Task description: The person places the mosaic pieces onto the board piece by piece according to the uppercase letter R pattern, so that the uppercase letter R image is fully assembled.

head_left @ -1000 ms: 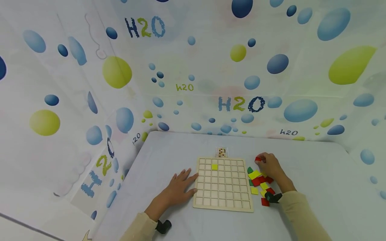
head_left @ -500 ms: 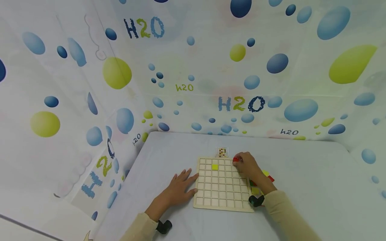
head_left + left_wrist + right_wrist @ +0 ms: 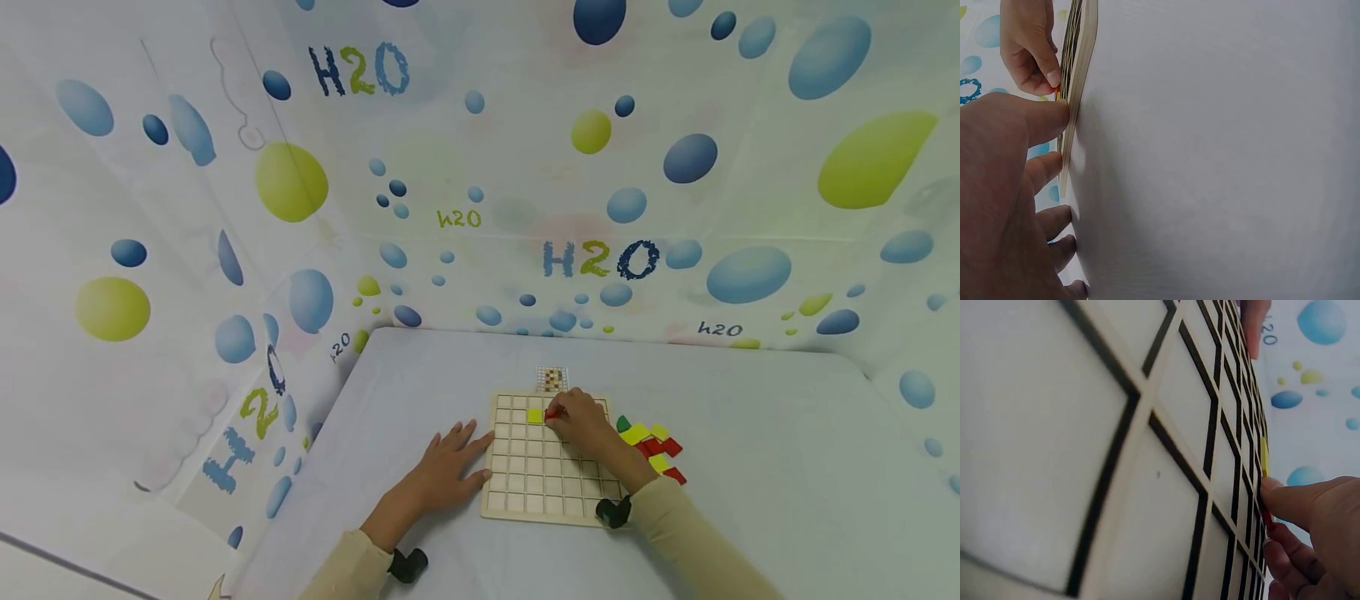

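Observation:
A wooden grid board [image 3: 525, 467] lies on the table, with one yellow square tile [image 3: 534, 416] in a cell of its second row. My right hand [image 3: 585, 423] pinches a red tile [image 3: 551, 414] between thumb and fingers, over the cell just right of the yellow one. In the right wrist view the red tile [image 3: 1267, 517] meets the board's surface beside the yellow tile [image 3: 1264, 456]. With fingers spread, my left hand [image 3: 444, 468] rests at the board's left edge, its thumb and a finger touching the frame; the left wrist view shows its thumb [image 3: 1047, 122] against the rim.
A loose pile of red, yellow and green tiles [image 3: 658, 446] lies right of the board, partly hidden by the right forearm. A small printed pattern card [image 3: 552, 379] sits behind the board. A patterned curtain [image 3: 480, 167] hangs behind the white table [image 3: 420, 367].
My right hand has carried the red tile left from above the pile, across the board's top right, down beside the yellow tile. The left hand has stayed at the board's edge.

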`<move>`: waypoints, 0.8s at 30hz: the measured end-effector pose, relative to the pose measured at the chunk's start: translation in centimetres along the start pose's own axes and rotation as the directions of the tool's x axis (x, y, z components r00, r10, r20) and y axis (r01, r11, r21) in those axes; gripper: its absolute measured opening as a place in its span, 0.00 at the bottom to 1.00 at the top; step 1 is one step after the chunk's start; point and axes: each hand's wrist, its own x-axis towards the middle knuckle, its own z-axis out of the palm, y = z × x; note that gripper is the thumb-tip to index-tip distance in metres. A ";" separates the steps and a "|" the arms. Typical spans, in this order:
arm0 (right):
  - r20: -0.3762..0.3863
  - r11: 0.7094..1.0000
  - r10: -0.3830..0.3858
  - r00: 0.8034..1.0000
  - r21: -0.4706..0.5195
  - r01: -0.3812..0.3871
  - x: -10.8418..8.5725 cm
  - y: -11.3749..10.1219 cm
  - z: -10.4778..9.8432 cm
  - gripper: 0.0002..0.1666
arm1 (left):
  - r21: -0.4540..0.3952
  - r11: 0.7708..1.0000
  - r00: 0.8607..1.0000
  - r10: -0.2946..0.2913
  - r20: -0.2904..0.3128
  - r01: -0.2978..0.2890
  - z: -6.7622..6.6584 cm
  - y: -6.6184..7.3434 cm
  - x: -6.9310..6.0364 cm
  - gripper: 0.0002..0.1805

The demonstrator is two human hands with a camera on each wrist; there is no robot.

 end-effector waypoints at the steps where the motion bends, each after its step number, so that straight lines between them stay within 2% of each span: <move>1: 0.004 1.000 -0.002 1.000 0.004 0.002 0.0 0.0 0.0 0.05 | 0.002 1.000 1.000 0.002 0.000 -0.002 0.0 0.0 0.0 0.34; 8: -0.007 1.000 -0.021 1.000 -0.015 0.021 0.1 0.1 0.2 0.08 | 0.004 1.000 1.000 0.000 -0.004 0.000 0.1 0.0 0.0 0.34; 14: -0.011 0.999 -0.040 0.999 -0.030 0.039 -0.2 0.5 0.2 0.04 | 0.007 1.000 1.000 0.003 -0.008 -0.003 0.2 -0.1 0.1 0.34; 17: -0.014 0.999 -0.050 0.999 -0.005 0.050 -0.7 0.5 -0.4 0.04 | 0.004 1.000 1.000 0.004 -0.005 -0.004 0.2 -0.2 0.1 0.34; 21: -0.015 0.998 0.028 0.999 0.059 -0.027 -1.8 0.8 -2.2 0.08 | 0.004 1.000 1.000 0.004 -0.002 -0.004 0.2 -0.2 0.0 0.35; 24: -0.034 0.994 0.095 0.995 0.063 -0.093 -2.6 2.1 -3.9 0.12 | 0.002 1.000 1.000 0.002 -0.001 -0.002 0.2 -0.2 0.0 0.34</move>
